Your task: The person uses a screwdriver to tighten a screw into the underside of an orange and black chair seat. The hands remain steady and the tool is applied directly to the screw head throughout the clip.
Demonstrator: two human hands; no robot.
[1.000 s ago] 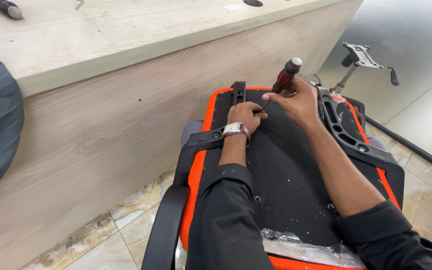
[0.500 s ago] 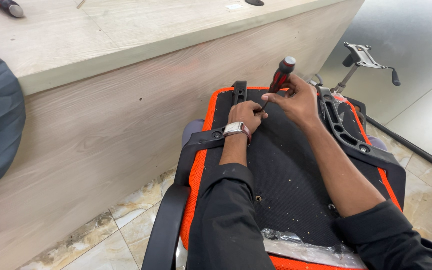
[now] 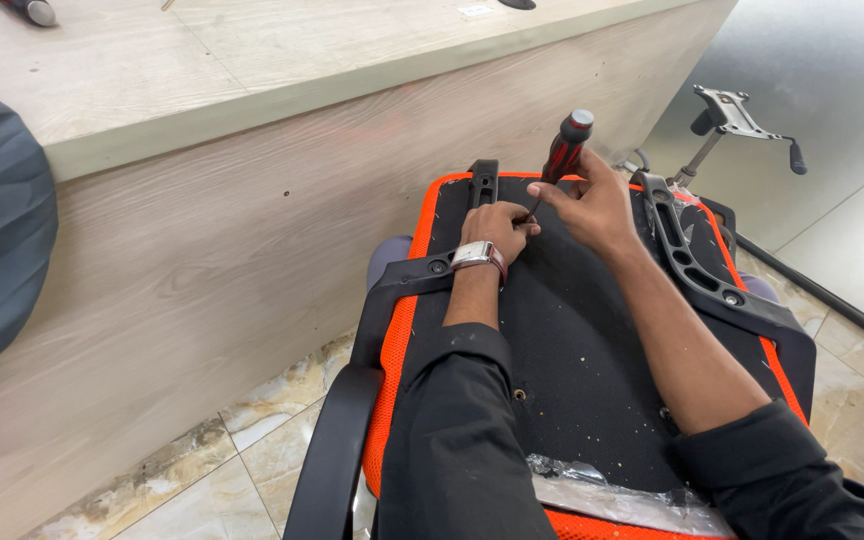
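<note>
Evidently, the person is driving a fastener into the upturned chair seat with a screwdriver.

The right hand is clenching the red-and-black handle near the seat's far edge, while the left hand is pinching at the tip beside the black bracket. Keeping the shaft upright and pressing firmly should be preventing slipping; the steadying fingers should be staying clear.

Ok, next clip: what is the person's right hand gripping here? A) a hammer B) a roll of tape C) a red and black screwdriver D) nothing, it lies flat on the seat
C: the right hand is closed around the handle of the red and black screwdriver, tip angled down toward the left hand on the upturned chair seat.
</note>
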